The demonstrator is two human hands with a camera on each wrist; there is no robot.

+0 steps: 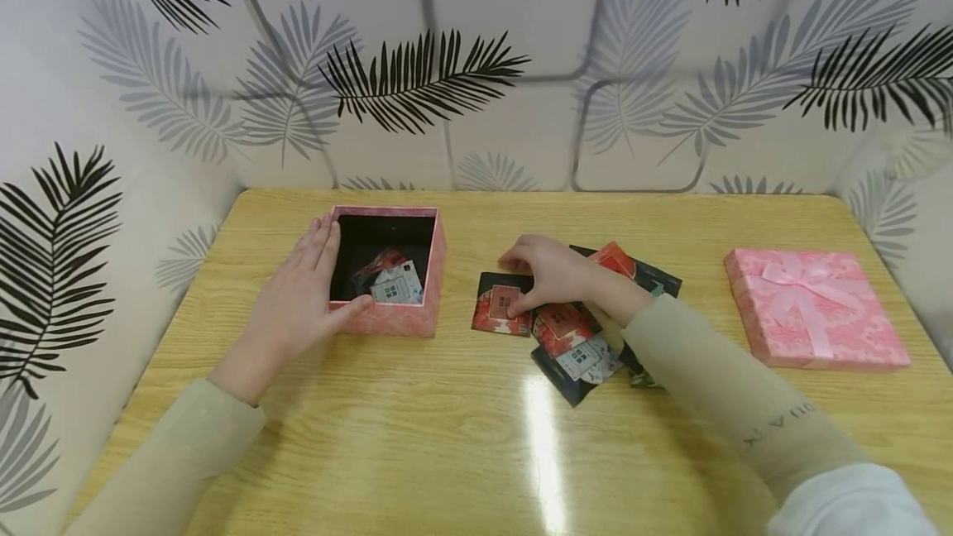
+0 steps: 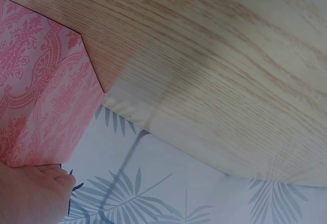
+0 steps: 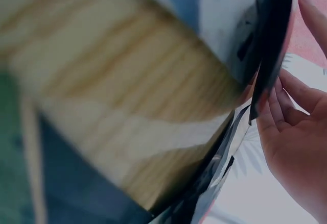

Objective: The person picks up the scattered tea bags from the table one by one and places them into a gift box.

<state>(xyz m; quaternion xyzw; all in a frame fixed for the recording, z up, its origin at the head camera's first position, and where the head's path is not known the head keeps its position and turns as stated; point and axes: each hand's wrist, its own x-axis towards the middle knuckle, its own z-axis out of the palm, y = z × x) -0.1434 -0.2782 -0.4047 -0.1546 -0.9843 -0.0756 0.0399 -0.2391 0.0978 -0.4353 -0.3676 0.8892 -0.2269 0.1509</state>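
On the left of the table in the head view stands a pink patterned box point(image 1: 387, 323) without its lid, with a few packets point(image 1: 395, 284) on its black inside. My left hand point(image 1: 298, 296) rests on this box, straight fingers along its left wall and thumb across the front rim. My right hand point(image 1: 554, 271) pinches a flat red-and-black packet point(image 1: 495, 313) between thumb and fingers, right of the box. Beneath the right hand and wrist lie several overlapping packets point(image 1: 569, 342), partly hidden. In the right wrist view, packet edges stand close by the right hand's fingers point(image 3: 294, 101).
A pink lid point(image 1: 826, 313) with a ribbon bow lies at the right of the wooden table point(image 1: 447, 437). Behind the table rises a light backdrop point(image 1: 506, 131) with a leaf print. The right forearm crosses over the packet pile.
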